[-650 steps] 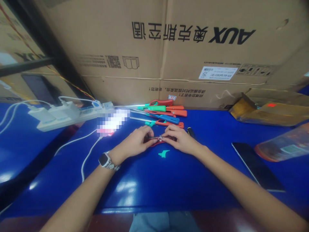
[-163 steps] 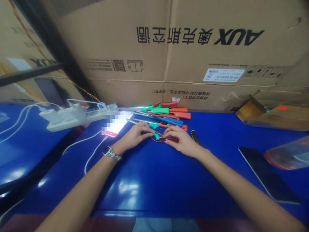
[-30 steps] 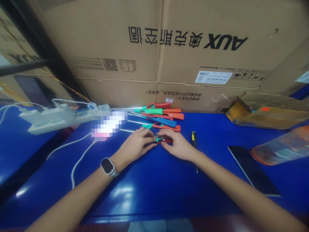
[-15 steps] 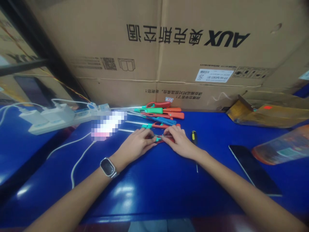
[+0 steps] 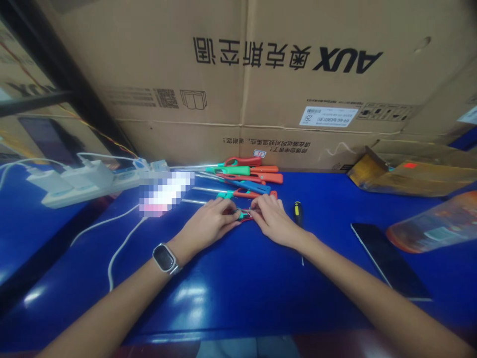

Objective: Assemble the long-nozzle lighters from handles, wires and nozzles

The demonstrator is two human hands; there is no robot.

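Note:
Both my hands meet over a red and green long-necked lighter (image 5: 244, 215) on the blue table. My left hand (image 5: 214, 219), with a watch on its wrist, has its fingers closed on the lighter's green part. Opposite it, the fingertips of my right hand (image 5: 271, 218) are pinched at the red handle end, by a thin metal bit too small to make out. Fingers hide much of the lighter. Just beyond lie several more long-necked lighters (image 5: 253, 185) in red, green, orange and blue, their metal tubes pointing left.
A black and yellow screwdriver (image 5: 298, 214) lies right of my right hand. Farther right are a phone (image 5: 389, 261) and a bottle (image 5: 436, 223). A power strip (image 5: 78, 186) with chargers and white cables is at left. A large cardboard box (image 5: 223, 109) stands behind.
The view has shifted very slightly. My hands stay in the same place on the lighter, with only a small movement of the right fingertips.

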